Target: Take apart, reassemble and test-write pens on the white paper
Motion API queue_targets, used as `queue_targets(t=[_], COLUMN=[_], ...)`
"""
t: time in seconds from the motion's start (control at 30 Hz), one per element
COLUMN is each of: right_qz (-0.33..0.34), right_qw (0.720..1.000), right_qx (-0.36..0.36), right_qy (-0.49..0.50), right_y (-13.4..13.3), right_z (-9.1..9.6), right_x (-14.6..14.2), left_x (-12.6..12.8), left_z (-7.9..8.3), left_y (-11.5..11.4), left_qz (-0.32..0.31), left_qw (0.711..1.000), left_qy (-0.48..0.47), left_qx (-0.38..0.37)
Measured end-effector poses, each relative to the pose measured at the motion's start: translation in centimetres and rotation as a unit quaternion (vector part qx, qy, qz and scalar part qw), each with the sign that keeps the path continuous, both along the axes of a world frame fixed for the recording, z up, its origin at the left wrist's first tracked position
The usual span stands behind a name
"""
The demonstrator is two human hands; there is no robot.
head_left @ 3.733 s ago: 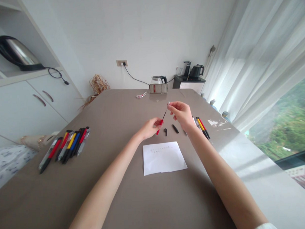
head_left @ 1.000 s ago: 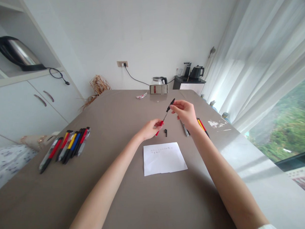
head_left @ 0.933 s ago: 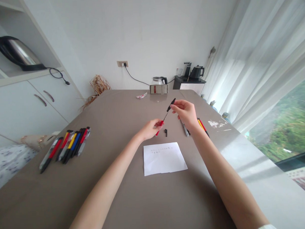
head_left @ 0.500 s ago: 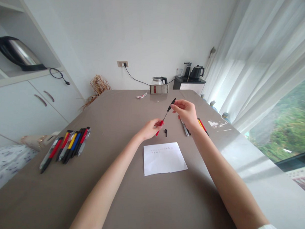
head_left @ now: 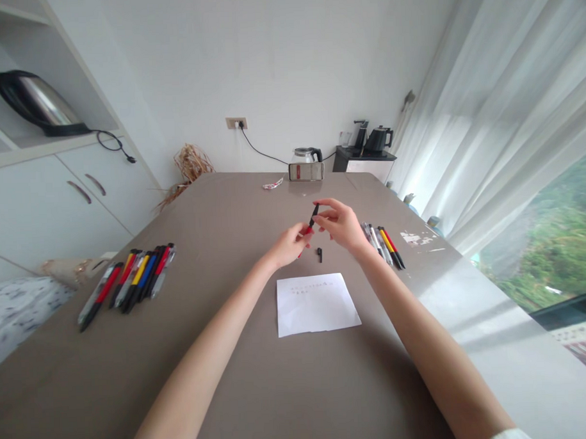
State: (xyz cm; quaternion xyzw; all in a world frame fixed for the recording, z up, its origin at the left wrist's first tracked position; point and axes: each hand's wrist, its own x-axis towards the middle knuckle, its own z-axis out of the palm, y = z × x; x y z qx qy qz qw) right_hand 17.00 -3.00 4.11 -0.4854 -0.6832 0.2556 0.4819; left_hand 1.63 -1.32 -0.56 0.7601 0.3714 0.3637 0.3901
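Both my hands meet above the middle of the brown table. My left hand is closed round the red barrel of a pen. My right hand pinches the black front piece of the pen, which now sits against the red barrel. A small black pen part lies on the table just under my hands. A white sheet of paper with a line of small writing lies nearer to me.
A row of several pens lies at the left of the table, and a smaller group of pens lies to the right of my right hand. A glass kettle and a wrapper stand at the far edge.
My right hand has come in toward my left hand, sliding the black front piece down along the thin refill until it meets the red barrel. Earlier it had taken that piece from the table.
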Motion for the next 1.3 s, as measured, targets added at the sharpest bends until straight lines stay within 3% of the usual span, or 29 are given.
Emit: queue_targets(t=[0.23, 0.5, 0.63, 0.73, 0.9, 1.0, 1.2, 1.3], right_qz=[-0.024, -0.106, -0.128, -0.095, 0.019, 0.036, -0.065, -0.077], right_qw=[0.999, 0.98, 0.966, 0.973, 0.991, 0.989, 0.966, 0.96], right_qx=[-0.021, 0.006, -0.02, -0.047, -0.068, -0.075, -0.035, -0.054], right_qy=[-0.001, -0.167, -0.226, -0.203, -0.113, -0.12, -0.248, -0.265], right_y=[0.1, -0.1, -0.2, -0.2, -0.3, -0.3, 0.0, 0.1], right_z=[0.3, 0.4, 0.5, 0.7, 1.3, 1.3, 0.9, 0.8], right_x=[0.5, 0.9, 0.8, 0.9, 1.6, 1.9, 1.6, 1.5], left_x=[-0.4, -0.3, -0.3, -0.3, -0.5, -0.5, -0.5, -0.4], left_z=[0.5, 0.9, 1.0, 1.0, 1.1, 1.1, 0.7, 0.6], left_y=[-0.1, -0.7, -0.9, -0.7, -0.5, -0.5, -0.6, -0.5], left_qz=[0.042, 0.048, 0.036, 0.04, 0.056, 0.06, 0.045, 0.033], left_qw=[0.998, 0.996, 0.996, 0.995, 0.993, 0.991, 0.995, 0.996], left_qy=[0.036, 0.042, 0.05, 0.053, 0.064, 0.08, 0.058, 0.056], left_qx=[0.041, 0.056, 0.068, 0.078, 0.083, 0.084, 0.066, 0.067])
